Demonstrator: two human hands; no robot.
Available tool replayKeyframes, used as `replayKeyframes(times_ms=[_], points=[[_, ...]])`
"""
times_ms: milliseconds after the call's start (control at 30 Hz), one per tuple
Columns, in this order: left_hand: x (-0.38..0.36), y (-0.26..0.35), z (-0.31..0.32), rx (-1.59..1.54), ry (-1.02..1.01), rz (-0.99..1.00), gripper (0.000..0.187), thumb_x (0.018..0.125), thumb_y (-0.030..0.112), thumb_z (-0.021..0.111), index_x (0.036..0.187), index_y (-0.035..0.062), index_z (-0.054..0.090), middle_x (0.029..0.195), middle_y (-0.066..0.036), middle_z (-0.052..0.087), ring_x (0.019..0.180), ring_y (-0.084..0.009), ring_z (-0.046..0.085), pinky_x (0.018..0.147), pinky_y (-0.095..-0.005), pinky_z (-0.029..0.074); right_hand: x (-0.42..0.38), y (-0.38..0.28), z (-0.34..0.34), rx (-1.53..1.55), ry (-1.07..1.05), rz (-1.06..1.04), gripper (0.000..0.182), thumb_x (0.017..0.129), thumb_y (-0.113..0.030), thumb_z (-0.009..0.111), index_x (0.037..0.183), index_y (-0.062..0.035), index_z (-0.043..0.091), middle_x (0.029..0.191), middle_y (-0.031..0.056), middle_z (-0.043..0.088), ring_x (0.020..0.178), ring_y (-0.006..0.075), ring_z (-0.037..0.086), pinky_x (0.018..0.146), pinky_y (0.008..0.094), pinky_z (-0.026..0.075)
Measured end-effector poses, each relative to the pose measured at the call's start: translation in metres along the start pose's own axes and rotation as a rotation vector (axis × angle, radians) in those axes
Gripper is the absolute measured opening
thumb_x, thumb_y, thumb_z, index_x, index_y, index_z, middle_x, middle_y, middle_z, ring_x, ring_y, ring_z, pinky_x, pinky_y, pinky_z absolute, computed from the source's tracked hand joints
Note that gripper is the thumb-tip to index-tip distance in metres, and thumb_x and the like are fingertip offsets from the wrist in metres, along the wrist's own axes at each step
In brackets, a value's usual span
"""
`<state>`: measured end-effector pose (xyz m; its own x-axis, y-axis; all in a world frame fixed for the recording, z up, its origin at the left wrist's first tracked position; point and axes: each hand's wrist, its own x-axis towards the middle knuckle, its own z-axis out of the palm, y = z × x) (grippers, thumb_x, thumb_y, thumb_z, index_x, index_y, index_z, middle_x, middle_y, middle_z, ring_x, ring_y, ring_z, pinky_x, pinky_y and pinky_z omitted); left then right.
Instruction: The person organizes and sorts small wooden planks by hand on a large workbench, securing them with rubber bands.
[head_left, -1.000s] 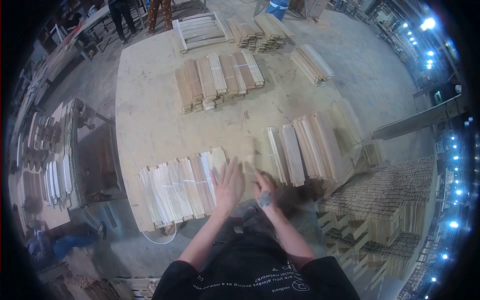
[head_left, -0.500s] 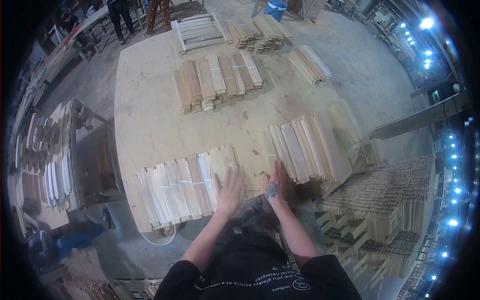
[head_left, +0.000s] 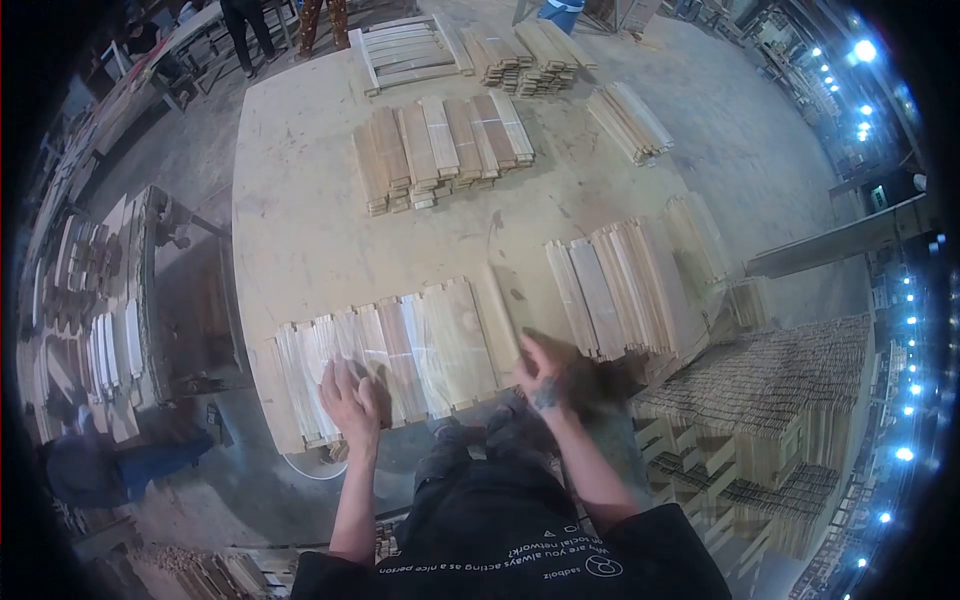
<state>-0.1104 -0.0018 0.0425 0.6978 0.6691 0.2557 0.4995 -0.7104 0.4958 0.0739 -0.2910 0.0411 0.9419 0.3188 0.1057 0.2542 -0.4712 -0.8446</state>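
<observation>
Near the front edge of the table, a row of pale wooden slats (head_left: 440, 345) lies side by side with notched ends. My left hand (head_left: 350, 405) rests on the left part of this row, its fingers extended over the slats and gripping nothing. My right hand (head_left: 542, 372) is closed around the near end of a single wooden slat (head_left: 499, 310), which stands slightly tilted just right of the row. Farther right, another bundle of wooden slats (head_left: 625, 290) lies apart from the row.
On the tabletop (head_left: 300, 200) are stacked slats (head_left: 440, 145), a framed panel (head_left: 410, 55) and a small slat pile (head_left: 630, 120). Stacks of wooden parts (head_left: 760, 390) stand at the lower right. A side bench (head_left: 125, 300) is at left. People stand beyond the table.
My left hand has moved left along the row. My right hand has taken one slat from the right bundle and brought it left beside the row. The view has shifted slightly.
</observation>
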Motion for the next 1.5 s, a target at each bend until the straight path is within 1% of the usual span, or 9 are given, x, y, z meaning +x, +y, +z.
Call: replayKeyframes(times_ms=[100, 333, 567, 667, 767, 867, 967, 1167, 1500], points=[[-0.003, -0.018, 0.002, 0.034, 0.053, -0.025, 0.047, 0.099, 0.020, 0.063, 0.141, 0.0002, 0.055, 0.148, -0.025, 0.049, 0.138, -0.0437, 0.045, 0.117, -0.0571, 0.031, 0.017, 0.027, -0.030, -0.369, 0.070, -0.173, 0.033, 0.093, -0.013, 0.067, 0.124, -0.0030, 0.068, 0.105, 0.0189, 0.072, 0.109, 0.0371, 0.066, 0.097, 0.0440, 0.051], [0.016, -0.061, -0.012, 0.292, 0.218, -0.119, 0.045, 0.100, 0.022, 0.062, 0.139, -0.0011, 0.056, 0.145, -0.028, 0.050, 0.133, -0.0450, 0.048, 0.113, -0.0538, 0.036, 0.013, 0.031, -0.014, -0.507, 0.024, -0.081, 0.044, 0.089, -0.014, 0.070, 0.132, -0.0054, 0.062, 0.117, 0.0172, 0.063, 0.108, 0.0350, 0.064, 0.091, 0.0438, 0.052], [0.004, -0.084, -0.004, 0.414, 0.207, -0.163, 0.051, 0.104, 0.029, 0.056, 0.145, -0.0002, 0.051, 0.152, -0.029, 0.044, 0.140, -0.0446, 0.042, 0.119, -0.0573, 0.027, -0.010, 0.005, 0.006, -0.177, -0.119, 0.040, 0.044, 0.087, -0.012, 0.072, 0.129, -0.0069, 0.064, 0.114, 0.0167, 0.061, 0.110, 0.0340, 0.061, 0.094, 0.0438, 0.051], [0.005, -0.084, -0.006, 0.377, 0.180, -0.197, 0.052, 0.105, 0.032, 0.055, 0.146, 0.0000, 0.051, 0.153, -0.029, 0.043, 0.142, -0.0450, 0.040, 0.120, -0.0588, 0.024, 0.008, 0.018, -0.025, -0.500, 0.084, -0.037, 0.049, 0.088, -0.015, 0.067, 0.137, -0.0111, 0.059, 0.125, 0.0194, 0.060, 0.120, 0.0412, 0.056, 0.100, 0.0528, 0.047], [0.005, -0.086, -0.005, 0.371, 0.197, -0.180, 0.051, 0.104, 0.031, 0.055, 0.144, -0.0005, 0.052, 0.152, -0.029, 0.044, 0.142, -0.0449, 0.041, 0.120, -0.0585, 0.025, 0.030, 0.028, -0.036, -0.625, 0.270, -0.110, 0.058, 0.086, -0.014, 0.070, 0.142, -0.0129, 0.055, 0.129, 0.0202, 0.058, 0.123, 0.0404, 0.054, 0.103, 0.0517, 0.046], [0.004, -0.090, -0.003, 0.391, 0.211, -0.165, 0.050, 0.104, 0.030, 0.056, 0.143, -0.0010, 0.054, 0.151, -0.029, 0.045, 0.141, -0.0446, 0.042, 0.119, -0.0584, 0.025, 0.033, 0.034, -0.028, -0.764, 0.204, -0.025, 0.067, 0.082, -0.011, 0.072, 0.145, -0.0125, 0.051, 0.129, 0.0211, 0.056, 0.124, 0.0409, 0.053, 0.106, 0.0506, 0.043], [0.004, -0.088, -0.005, 0.382, 0.201, -0.182, 0.049, 0.103, 0.029, 0.057, 0.142, -0.0012, 0.054, 0.150, -0.029, 0.046, 0.141, -0.0443, 0.042, 0.120, -0.0581, 0.025, 0.024, 0.008, -0.023, -0.524, 0.197, 0.092, 0.063, 0.081, -0.008, 0.072, 0.142, -0.0128, 0.055, 0.126, 0.0195, 0.057, 0.122, 0.0403, 0.054, 0.106, 0.0503, 0.043], [0.005, -0.086, -0.006, 0.381, 0.201, -0.181, 0.050, 0.104, 0.030, 0.056, 0.142, -0.0010, 0.054, 0.150, -0.029, 0.046, 0.142, -0.0433, 0.042, 0.121, -0.0575, 0.024, -0.008, 0.003, 0.009, -0.316, 0.026, -0.073, 0.049, 0.085, -0.015, 0.075, 0.133, -0.0156, 0.063, 0.125, 0.0160, 0.057, 0.115, 0.0361, 0.059, 0.096, 0.0457, 0.050], [0.005, -0.086, -0.007, 0.377, 0.217, -0.177, 0.049, 0.104, 0.030, 0.057, 0.142, -0.0004, 0.055, 0.151, -0.028, 0.046, 0.141, -0.0441, 0.042, 0.120, -0.0575, 0.026, -0.003, 0.018, 0.008, -0.455, 0.078, 0.129, 0.049, 0.092, -0.025, 0.071, 0.138, -0.0131, 0.060, 0.132, 0.0209, 0.054, 0.124, 0.0406, 0.056, 0.097, 0.0500, 0.050]])
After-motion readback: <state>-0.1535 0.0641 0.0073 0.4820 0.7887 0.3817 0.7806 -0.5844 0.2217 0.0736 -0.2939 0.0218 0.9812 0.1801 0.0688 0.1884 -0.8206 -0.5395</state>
